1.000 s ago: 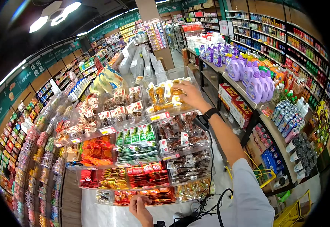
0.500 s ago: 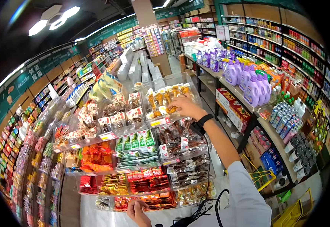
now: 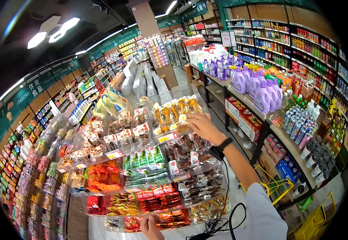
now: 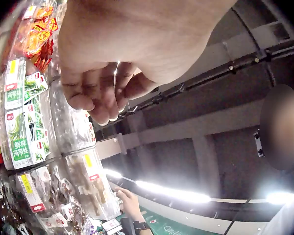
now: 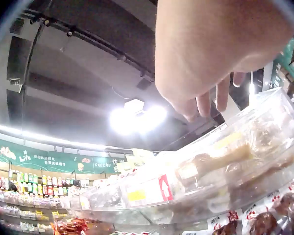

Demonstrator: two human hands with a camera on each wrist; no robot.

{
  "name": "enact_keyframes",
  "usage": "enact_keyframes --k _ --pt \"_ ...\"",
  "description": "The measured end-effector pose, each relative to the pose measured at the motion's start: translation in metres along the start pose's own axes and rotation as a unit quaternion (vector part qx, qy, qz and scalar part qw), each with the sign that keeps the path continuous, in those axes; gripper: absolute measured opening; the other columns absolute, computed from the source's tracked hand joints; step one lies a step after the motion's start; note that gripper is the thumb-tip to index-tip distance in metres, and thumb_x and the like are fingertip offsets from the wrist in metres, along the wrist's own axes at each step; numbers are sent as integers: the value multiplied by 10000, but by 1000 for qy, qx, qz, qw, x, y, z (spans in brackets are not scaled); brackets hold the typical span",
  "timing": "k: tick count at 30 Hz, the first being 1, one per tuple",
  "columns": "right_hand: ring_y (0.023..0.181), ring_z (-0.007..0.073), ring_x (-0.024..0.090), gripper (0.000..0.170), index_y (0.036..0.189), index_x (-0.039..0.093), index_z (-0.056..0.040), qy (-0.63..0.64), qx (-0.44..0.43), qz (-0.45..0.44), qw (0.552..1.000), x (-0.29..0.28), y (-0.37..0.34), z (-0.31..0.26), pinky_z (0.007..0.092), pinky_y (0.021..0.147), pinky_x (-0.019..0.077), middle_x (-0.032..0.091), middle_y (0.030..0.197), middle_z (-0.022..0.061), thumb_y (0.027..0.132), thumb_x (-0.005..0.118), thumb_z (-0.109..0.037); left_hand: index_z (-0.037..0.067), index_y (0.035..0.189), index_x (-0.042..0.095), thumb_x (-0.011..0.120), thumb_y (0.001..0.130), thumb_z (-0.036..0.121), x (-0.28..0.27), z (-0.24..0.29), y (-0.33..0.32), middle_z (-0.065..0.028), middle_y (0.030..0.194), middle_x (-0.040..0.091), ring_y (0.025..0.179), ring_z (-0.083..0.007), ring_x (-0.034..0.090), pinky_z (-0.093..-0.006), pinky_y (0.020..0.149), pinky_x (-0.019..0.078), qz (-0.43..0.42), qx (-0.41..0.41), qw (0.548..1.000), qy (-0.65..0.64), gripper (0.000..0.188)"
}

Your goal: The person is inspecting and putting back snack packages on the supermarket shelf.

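Observation:
My right hand (image 3: 202,127) is over the front right part of the clear top bin (image 3: 168,137), which holds golden-brown packaged snacks (image 3: 176,109). Its fingers are extended, and nothing is seen gripped; contact with the packs cannot be told. In the right wrist view the hand (image 5: 215,58) hangs above the bin's clear wall (image 5: 284,105). My left hand (image 3: 151,229) is low before the bottom tier, beside red packs (image 3: 174,216). The left wrist view shows that hand (image 4: 112,58) with loosely bent fingers holding nothing, in front of green-and-white packs (image 4: 19,137).
Red-labelled dark packs (image 3: 140,130) fill the bin to the left. Purple detergent bottles (image 3: 262,96) stand on a shelf at right, cartons (image 3: 244,120) beneath. A yellow basket (image 3: 314,224) is at lower right. A black cable (image 3: 238,224) hangs near my body.
My right hand has drawn back from over the golden-brown packs toward the bin's near right side. The left hand stays low, slightly shifted. The head view has shifted a little.

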State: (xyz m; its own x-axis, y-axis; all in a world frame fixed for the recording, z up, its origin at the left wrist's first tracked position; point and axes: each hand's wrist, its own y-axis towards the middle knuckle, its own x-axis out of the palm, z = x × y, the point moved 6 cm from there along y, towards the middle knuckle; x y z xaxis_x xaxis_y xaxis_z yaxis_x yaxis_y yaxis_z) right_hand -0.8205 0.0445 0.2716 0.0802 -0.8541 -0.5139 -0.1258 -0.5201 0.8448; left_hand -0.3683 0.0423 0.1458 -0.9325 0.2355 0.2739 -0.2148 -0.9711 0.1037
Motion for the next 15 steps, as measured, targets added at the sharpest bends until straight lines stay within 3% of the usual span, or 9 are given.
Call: enact_keyframes --k 2,4,8,10,12,13,15 --pt "1075 231 559 161 1045 653 -77 4 11 10 1000 -25 -13 -20 398 950 315 628 1090 69 905 582 -114 45 860 609 572 980 137 4 2 2 -37 798 600 695 -114 524 -257 615 418 -19 25 998 46 156" --pt "1062 228 560 155 1048 646 -70 26 60 16 998 -37 -41 -21 383 943 321 626 1088 69 921 582 -130 38 860 614 569 980 139 7 -2 -2 -36 793 594 677 -114 512 -257 597 407 46 6 998 42 163" --pt "968 268 564 108 985 633 -48 48 137 16 989 -62 -122 -28 371 873 352 621 976 92 931 563 -110 25 887 634 570 969 126 25 1 -6 -34 785 586 664 -109 508 -251 592 405 14 -8 999 29 145" --pt "919 310 578 105 955 615 -19 41 232 -3 972 -70 -181 -22 386 813 395 615 929 127 927 558 -102 19 895 648 568 964 130 26 -13 -6 -36 775 600 657 -111 522 -246 587 408 33 -26 999 19 153" --pt "861 389 590 119 923 597 24 60 305 -7 950 -68 -259 -10 424 732 460 625 910 187 914 562 -89 16 885 643 561 965 127 33 -22 -2 -46 759 607 650 -119 530 -255 593 417 -15 -22 999 30 159" --pt "877 389 590 131 907 603 24 33 352 -18 935 -66 -304 -6 425 758 464 630 906 197 911 570 -103 9 876 634 556 969 127 26 -47 1 -53 749 609 643 -126 534 -262 596 422 16 -60 998 4 169" --pt "815 352 608 193 885 611 30 30 475 -84 876 -63 -390 2 421 706 451 621 826 207 919 556 -152 3 860 621 558 970 132 47 -37 -4 -64 747 620 642 -128 545 -263 595 426 -16 -65 998 -17 181"
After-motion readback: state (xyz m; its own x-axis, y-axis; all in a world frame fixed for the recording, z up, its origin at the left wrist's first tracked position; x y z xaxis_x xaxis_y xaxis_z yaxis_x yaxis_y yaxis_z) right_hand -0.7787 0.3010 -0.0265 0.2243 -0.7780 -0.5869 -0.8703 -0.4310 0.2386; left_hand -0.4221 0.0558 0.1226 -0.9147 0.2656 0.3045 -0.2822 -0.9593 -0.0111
